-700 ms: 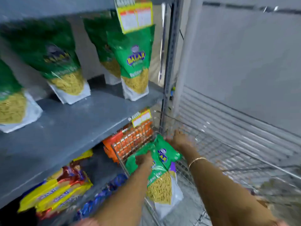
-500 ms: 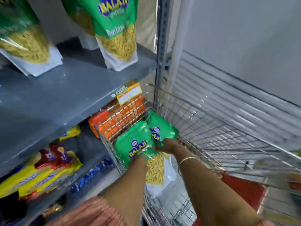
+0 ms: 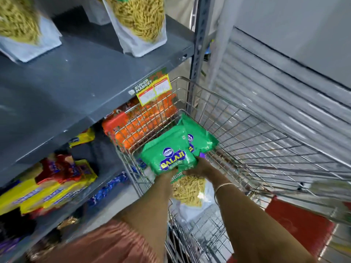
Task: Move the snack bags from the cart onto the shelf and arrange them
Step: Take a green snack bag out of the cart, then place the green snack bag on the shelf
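Two green snack bags lie one over the other inside the wire cart (image 3: 247,118). The front green bag (image 3: 167,149) shows its blue and yellow logo; the second green bag (image 3: 201,135) peeks out behind it to the right. My left hand (image 3: 167,177) grips the front bag's lower left side. From the right, my right hand (image 3: 201,168) holds the pair at their middle. Both bags tilt up against the cart's left wall. Two more bags of the same snack (image 3: 138,25) (image 3: 22,31) stand on the grey shelf (image 3: 79,80) above.
A price tag (image 3: 153,88) hangs off the shelf edge just over the cart's corner. Orange packs (image 3: 136,122) and yellow-red packs (image 3: 51,185) fill the lower shelf. The shelf's upright post (image 3: 199,44) stands beside the cart. A grey shutter (image 3: 275,82) is at the right.
The view has tilted down and closer to the cart. Both hands have shifted lower on the two bags, and the bags have turned so the front logo faces up.
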